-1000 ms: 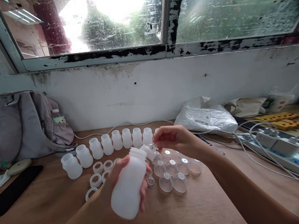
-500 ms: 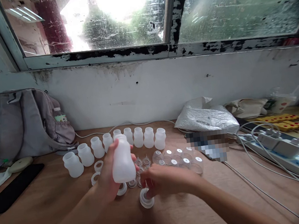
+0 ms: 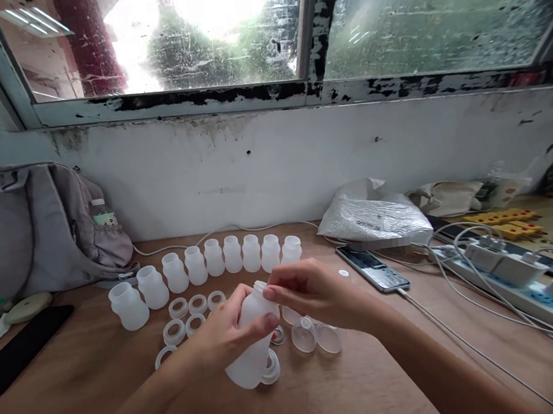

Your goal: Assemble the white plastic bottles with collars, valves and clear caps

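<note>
My left hand (image 3: 229,334) is wrapped around a frosted white baby bottle (image 3: 250,365), which leans with its open neck up and to the right. At that neck, the fingers of my right hand (image 3: 311,290) are pinched together against the rim; whatever they hold is hidden. A white screw ring (image 3: 273,368) lies on the table, partly behind the bottle's base. More white rings (image 3: 174,332) lie left of and beyond my left hand. Clear dome caps (image 3: 303,335) rest below my right hand, which covers some of them.
Several frosted bottles (image 3: 195,265) stand in a curved row at the back. A grey backpack (image 3: 47,228) and a black flat case (image 3: 25,352) are left. To the right are a phone (image 3: 375,269), a silver bag (image 3: 373,215), cables and a power strip (image 3: 534,296).
My right hand has risen from the ring on the table to the bottle's neck. My left hand has lowered the bottle and tilted it rightward. The view has shifted slightly.
</note>
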Motion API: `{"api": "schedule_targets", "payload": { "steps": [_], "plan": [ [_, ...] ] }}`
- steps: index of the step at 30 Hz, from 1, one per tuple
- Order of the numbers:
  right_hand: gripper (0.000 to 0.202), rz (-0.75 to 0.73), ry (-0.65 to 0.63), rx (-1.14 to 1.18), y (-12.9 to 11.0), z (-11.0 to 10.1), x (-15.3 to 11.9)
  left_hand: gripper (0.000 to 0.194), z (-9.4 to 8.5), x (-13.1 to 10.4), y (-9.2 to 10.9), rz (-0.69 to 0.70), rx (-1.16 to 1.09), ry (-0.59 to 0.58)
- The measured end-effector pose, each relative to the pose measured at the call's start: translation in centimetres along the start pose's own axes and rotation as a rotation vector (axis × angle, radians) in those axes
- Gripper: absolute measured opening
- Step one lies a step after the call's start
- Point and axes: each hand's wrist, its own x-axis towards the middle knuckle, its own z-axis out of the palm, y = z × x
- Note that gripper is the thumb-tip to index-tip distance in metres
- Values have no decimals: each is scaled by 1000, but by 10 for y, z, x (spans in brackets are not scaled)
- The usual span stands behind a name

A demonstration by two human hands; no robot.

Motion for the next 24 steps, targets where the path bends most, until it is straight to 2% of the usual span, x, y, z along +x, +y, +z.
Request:
{"api": "schedule_targets", "payload": {
  "steps": [2, 3, 6, 8, 10, 12, 15, 17, 19, 24],
  "plan": [
    [31, -2, 12, -22, 1, -4, 0, 42, 1, 3, -7, 34, 37, 36],
    [30, 0, 64, -65, 3, -8, 0, 48, 1, 4, -12, 49, 79, 80],
    [28, 40, 383, -282, 13, -22, 3, 66, -1, 6, -23, 73, 276, 221],
    [26, 112, 604, -447, 25, -34, 6, 61, -1, 5, -28, 83, 422, 218],
    [24, 237, 720, -589, 40, -47, 7, 45, 2, 4, -32, 86, 546, 126],
    [22, 395, 697, -705, 57, -58, 9, 33, 8, 3, -35, 66, 657, 35],
    [24, 622, 542, -820, 81, -67, 11, 21, 16, 6, -41, 25, 785, -22],
    [24, 717, 431, -844, 95, -66, 14, 14, 19, 9, -45, 7, 835, -41],
    [25, 754, 344, -846, 105, -62, 17, 10, 20, 11, -48, -2, 864, -49],
    [24, 727, 226, -789, 117, -52, 22, 13, 20, 11, -47, 8, 907, -38]
  ]
}}
